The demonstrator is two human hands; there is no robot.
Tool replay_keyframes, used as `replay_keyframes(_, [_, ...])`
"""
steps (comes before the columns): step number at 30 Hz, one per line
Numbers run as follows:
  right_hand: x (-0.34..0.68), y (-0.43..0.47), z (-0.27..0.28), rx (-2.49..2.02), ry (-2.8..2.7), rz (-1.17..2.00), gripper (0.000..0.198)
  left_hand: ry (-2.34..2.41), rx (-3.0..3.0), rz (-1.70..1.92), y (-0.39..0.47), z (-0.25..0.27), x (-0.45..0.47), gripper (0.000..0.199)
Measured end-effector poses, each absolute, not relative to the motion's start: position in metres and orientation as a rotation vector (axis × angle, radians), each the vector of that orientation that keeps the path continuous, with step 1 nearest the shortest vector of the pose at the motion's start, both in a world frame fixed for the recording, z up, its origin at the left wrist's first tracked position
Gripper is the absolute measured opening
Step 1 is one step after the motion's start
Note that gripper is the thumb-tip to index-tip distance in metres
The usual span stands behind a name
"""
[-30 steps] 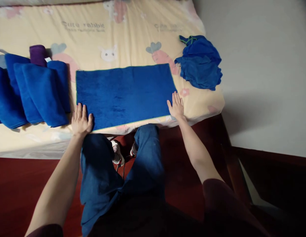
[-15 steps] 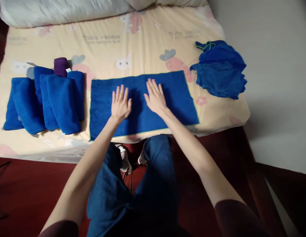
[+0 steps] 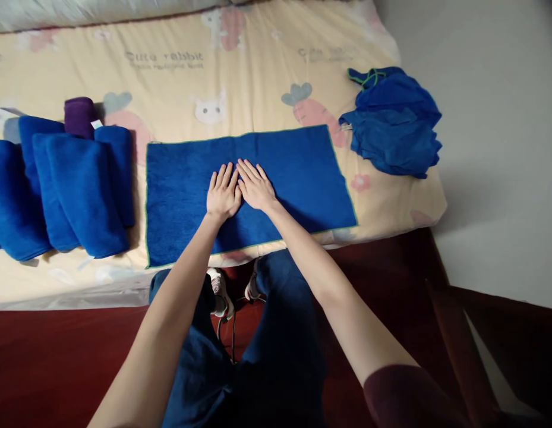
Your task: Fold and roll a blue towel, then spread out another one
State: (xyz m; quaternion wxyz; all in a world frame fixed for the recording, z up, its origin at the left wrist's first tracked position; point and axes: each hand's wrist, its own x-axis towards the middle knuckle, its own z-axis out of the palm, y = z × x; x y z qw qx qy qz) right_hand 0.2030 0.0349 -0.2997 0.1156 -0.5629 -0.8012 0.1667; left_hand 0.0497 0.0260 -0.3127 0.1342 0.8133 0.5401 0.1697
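A blue towel (image 3: 302,172) with a thin green hem lies spread flat on the bed near its front edge. My left hand (image 3: 223,194) rests palm down on the towel's middle, fingers apart. My right hand (image 3: 256,187) lies flat beside it, the fingertips of both hands touching. Neither hand grips anything.
The bed (image 3: 240,77) has a yellow sheet printed with rabbits. Several folded blue towels (image 3: 79,190) and a rolled purple one (image 3: 79,114) lie at the left. A crumpled heap of blue cloth (image 3: 394,122) sits at the bed's right corner. Below the bed is a red floor (image 3: 57,362); a grey floor (image 3: 498,148) lies to the right.
My hands went from the towel's near corners to its middle, then drew together until the fingertips met. The towel has not moved.
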Motion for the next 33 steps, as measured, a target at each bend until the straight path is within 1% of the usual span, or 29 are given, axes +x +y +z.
replay_keyframes(5, [0.240,0.039,-0.307,-1.737,-2.295,0.423,0.064,1.658,2.328,0.508,0.027,-0.312,0.017,0.066])
replay_keyframes(13, [0.384,0.039,-0.313,-2.215,-2.003,0.205,0.063,1.950,2.208,0.456,0.028,-0.305,-0.098,0.075])
replay_keyframes(16, [0.419,0.035,-0.316,-2.308,-1.958,0.180,0.064,2.003,2.177,0.432,0.027,-0.306,-0.115,0.073])
replay_keyframes(19, [0.429,0.031,-0.317,-2.315,-1.983,0.152,0.063,2.016,2.187,0.416,0.026,-0.309,-0.119,0.072])
replay_keyframes(23, [0.412,0.041,-0.307,-2.344,-1.987,0.083,0.063,2.027,2.252,0.376,0.032,-0.298,-0.110,0.073])
replay_keyframes(26, [0.369,0.068,-0.294,-2.232,-2.057,0.074,0.065,1.904,2.379,0.378,0.053,-0.281,-0.078,0.074])
replay_keyframes(29, [0.299,0.102,-0.290,-1.963,-2.162,0.180,0.066,1.722,2.420,0.438,0.080,-0.278,-0.020,0.074])
replay_keyframes(33, [0.216,0.126,-0.312,-1.658,-2.264,0.422,0.064,1.516,2.410,0.419,0.100,-0.308,0.049,0.074])
